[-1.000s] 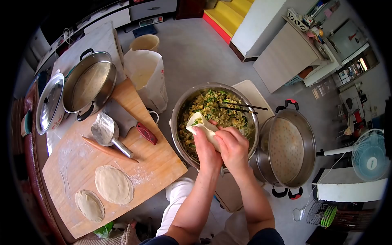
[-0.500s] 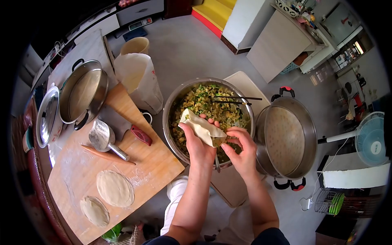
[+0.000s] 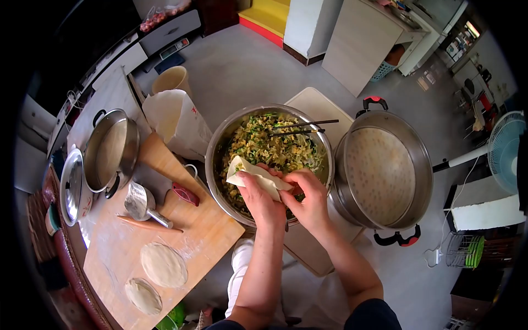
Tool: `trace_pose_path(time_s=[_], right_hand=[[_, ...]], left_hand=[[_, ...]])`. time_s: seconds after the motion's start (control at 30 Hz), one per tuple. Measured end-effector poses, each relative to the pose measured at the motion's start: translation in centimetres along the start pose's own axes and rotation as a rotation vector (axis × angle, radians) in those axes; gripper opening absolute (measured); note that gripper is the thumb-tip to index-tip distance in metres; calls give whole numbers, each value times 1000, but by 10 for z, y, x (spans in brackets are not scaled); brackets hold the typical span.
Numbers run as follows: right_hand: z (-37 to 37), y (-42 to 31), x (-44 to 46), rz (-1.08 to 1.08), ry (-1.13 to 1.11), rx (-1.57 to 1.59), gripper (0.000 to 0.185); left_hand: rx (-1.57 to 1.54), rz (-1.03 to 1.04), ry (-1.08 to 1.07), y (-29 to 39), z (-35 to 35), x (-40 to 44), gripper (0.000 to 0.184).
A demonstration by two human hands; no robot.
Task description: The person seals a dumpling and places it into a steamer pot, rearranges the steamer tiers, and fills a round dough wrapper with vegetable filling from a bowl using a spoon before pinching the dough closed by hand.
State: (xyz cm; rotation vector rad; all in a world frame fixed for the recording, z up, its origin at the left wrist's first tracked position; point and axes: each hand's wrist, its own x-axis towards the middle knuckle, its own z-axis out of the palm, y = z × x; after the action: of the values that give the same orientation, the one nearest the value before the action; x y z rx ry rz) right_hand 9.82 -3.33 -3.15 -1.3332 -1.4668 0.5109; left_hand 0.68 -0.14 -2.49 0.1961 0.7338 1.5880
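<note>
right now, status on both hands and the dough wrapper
Left hand cradling dough wrapper. Right hand pinching its edge. Chopsticks in steel bowl, beyond both hands.

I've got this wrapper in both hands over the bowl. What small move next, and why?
I'd probably pinch the seam onward with the right hand, toward the far left end of the folded dough. Its fingers are at the near end, while the far left end gapes with filling showing. The left hand already cradles it from below.
</note>
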Motion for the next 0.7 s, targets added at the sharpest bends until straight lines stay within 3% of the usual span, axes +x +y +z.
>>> trace_pose_path(time_s=[0.13,0.23,0.27,0.37,0.4,0.53,0.7], right_hand=[[-1,2,0,25,9,103,31],[-6,1,3,63,12,189,30],[-7,4,3,107,21,244,29],[-15,9,6,182,35,357,23],[-19,8,8,206,26,392,23],[-29,5,12,253,18,448,24],[-37,9,11,399,-77,611,31]], left_hand=[[-35,-34,6,-2,-4,3,40],[-182,-183,-161,-5,-11,9,55],[-259,-273,-355,-6,-24,17,57],[-111,-140,-456,4,-4,7,60],[-92,-192,-603,10,-5,13,72],[-16,-234,-568,16,1,9,75],[57,-168,-524,8,-15,16,57]])
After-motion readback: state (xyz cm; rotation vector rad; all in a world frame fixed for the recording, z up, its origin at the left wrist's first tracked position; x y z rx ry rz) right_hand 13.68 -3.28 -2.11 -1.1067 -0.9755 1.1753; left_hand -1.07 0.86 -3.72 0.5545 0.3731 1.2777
